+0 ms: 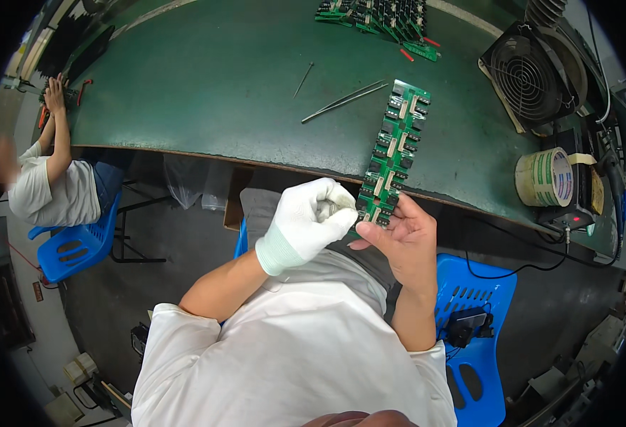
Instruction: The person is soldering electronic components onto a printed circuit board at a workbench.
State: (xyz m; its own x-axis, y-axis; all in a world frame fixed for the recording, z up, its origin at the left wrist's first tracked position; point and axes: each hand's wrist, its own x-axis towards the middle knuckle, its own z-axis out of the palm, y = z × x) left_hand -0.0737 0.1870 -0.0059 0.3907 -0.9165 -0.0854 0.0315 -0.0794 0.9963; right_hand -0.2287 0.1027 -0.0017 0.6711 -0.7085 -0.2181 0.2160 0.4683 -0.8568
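Observation:
A long green circuit board [395, 146] with black and cream connectors slants up over the table edge. Its near end is gripped by my bare right hand [405, 238], thumb on top and fingers beneath. My left hand [313, 217], in a white glove with a pale green cuff, is closed beside that near end, its fingertips against the board's left edge. What lies inside the curled gloved fingers is mostly hidden; only a small greyish bit shows. Beyond the board, metal tweezers [344, 102] lie on the green table, with a thin metal rod [303, 80] farther left.
Several green circuit boards [381, 18] are piled at the table's [213, 85] far side. At right stand a black fan [530, 75], a tape roll [544, 178] and a black box [573, 213] with cables. Another person [56, 171] sits at the far left. A blue chair [480, 285] is beside me.

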